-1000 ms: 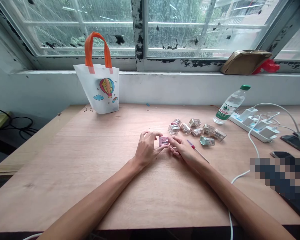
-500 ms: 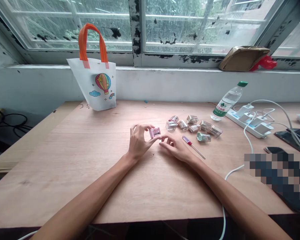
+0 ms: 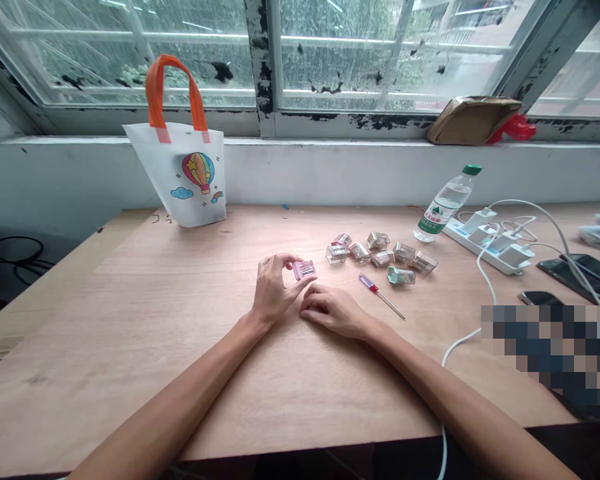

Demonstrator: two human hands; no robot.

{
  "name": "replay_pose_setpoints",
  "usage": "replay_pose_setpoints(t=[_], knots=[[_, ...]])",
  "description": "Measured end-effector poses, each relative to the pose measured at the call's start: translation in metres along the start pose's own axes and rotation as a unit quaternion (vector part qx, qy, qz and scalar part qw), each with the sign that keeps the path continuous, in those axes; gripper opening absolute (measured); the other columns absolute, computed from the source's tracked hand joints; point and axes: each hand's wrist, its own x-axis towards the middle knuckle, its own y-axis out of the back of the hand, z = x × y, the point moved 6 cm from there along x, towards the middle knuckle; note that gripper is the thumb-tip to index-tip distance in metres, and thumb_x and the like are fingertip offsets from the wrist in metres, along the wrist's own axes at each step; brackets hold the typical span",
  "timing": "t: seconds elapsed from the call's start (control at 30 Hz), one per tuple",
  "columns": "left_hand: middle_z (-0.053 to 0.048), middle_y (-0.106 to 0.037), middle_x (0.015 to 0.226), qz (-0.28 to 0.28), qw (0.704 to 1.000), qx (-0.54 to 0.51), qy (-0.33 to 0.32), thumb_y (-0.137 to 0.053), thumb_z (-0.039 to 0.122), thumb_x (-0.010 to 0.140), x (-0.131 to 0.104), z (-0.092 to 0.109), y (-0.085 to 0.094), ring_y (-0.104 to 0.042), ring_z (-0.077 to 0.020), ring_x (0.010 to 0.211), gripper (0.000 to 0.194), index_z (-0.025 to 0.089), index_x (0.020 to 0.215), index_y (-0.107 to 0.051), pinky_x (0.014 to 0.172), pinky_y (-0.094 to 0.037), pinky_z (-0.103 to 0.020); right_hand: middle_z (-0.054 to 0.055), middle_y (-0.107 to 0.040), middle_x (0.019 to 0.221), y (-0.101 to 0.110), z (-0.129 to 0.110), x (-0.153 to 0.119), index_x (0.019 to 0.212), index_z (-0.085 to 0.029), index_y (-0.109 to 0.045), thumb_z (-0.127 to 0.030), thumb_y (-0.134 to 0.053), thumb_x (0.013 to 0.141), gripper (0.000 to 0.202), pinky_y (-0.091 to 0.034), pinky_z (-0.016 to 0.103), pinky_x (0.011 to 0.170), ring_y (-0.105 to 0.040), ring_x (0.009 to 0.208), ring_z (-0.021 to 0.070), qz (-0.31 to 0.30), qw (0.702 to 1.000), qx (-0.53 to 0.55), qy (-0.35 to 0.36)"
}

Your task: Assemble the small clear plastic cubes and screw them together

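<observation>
My left hand (image 3: pixel 276 285) pinches a small pink see-through pencil sharpener (image 3: pixel 305 269) between thumb and fingers, just above the table. Its metal blade side faces up. Close beside it, my right hand (image 3: pixel 333 311) rests on the wood with its fingers curled together; whatever they hold, if anything, is hidden. Right of that hand lies a screwdriver (image 3: pixel 381 295) with a purple and red handle. Behind it, several similar clear sharpeners (image 3: pixel 381 257) sit in a loose group, with a greenish sharpener (image 3: pixel 401 275) at the near side.
A white bag (image 3: pixel 200 200) with orange handles stands at the back left. On the right are a water bottle (image 3: pixel 443 207), a power strip (image 3: pixel 490 243) with chargers, a white cable (image 3: pixel 457 343) and phones (image 3: pixel 540 298). A brown paper package (image 3: pixel 473 121) lies on the windowsill.
My right hand has drawn away from the sharpener, toward me and slightly left, and its fingers have curled in. The left hand keeps its pinch on the sharpener. The view has shifted slightly.
</observation>
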Motion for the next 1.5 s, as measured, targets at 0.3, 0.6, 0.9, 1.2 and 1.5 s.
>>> replay_pose_setpoints(t=[0.3, 0.6, 0.9, 1.2, 1.5], knots=[[-0.006, -0.071, 0.109, -0.067, 0.994, 0.043, -0.077, -0.073, 0.046, 0.091, -0.003, 0.014, -0.01, -0.066, -0.0216, 0.094, 0.039, 0.023, 0.117, -0.056, 0.089, -0.046, -0.037, 0.001, -0.063, 0.083, 0.05, 0.026, -0.008, 0.092, -0.024, -0.068, -0.049, -0.063, 0.094, 0.026, -0.039, 0.03, 0.064, -0.051, 0.069, 0.0153, 0.155, 0.96, 0.207, -0.109], [-0.004, -0.078, 0.107, -0.062, 0.993, 0.039, -0.092, -0.074, 0.05, 0.089, -0.001, 0.019, -0.007, -0.072, -0.0224, 0.098, 0.036, 0.024, 0.112, -0.063, 0.091, -0.045, -0.039, 0.003, -0.061, 0.09, 0.051, 0.011, -0.007, 0.091, -0.026, -0.068, -0.053, -0.066, 0.092, 0.027, -0.046, 0.033, 0.072, -0.054, 0.079, 0.018, 0.184, 0.948, 0.244, -0.084], [-0.002, -0.08, 0.103, -0.078, 0.993, 0.044, -0.081, -0.07, 0.046, 0.094, -0.004, 0.018, -0.011, -0.074, -0.0193, 0.089, 0.029, 0.024, 0.112, -0.064, 0.092, -0.044, -0.038, 0.008, -0.05, 0.132, 0.043, 0.008, -0.008, 0.092, -0.027, -0.071, -0.051, -0.063, 0.095, 0.025, -0.057, 0.039, 0.09, -0.054, 0.124, 0.0268, 0.162, 0.966, 0.195, -0.049], [-0.003, -0.078, 0.113, -0.114, 0.986, 0.077, -0.095, -0.062, 0.043, 0.1, -0.005, 0.024, -0.014, -0.073, -0.0194, 0.101, 0.024, 0.023, 0.113, -0.062, 0.097, -0.04, -0.038, 0.009, -0.052, 0.137, 0.039, 0.009, -0.011, 0.092, -0.027, -0.072, -0.046, -0.066, 0.094, 0.02, -0.058, 0.038, 0.082, -0.055, 0.122, 0.0288, 0.17, 0.968, 0.173, -0.071], [-0.003, -0.078, 0.106, -0.091, 0.982, 0.103, -0.13, -0.058, 0.043, 0.102, -0.004, 0.026, -0.012, -0.073, -0.0182, 0.093, 0.025, 0.022, 0.114, -0.061, 0.092, -0.04, -0.036, 0.011, -0.063, 0.127, 0.04, -0.005, -0.01, 0.092, -0.025, -0.071, -0.039, -0.06, 0.098, 0.019, -0.054, 0.038, 0.076, -0.061, 0.116, 0.0287, 0.212, 0.975, 0.061, -0.027]])
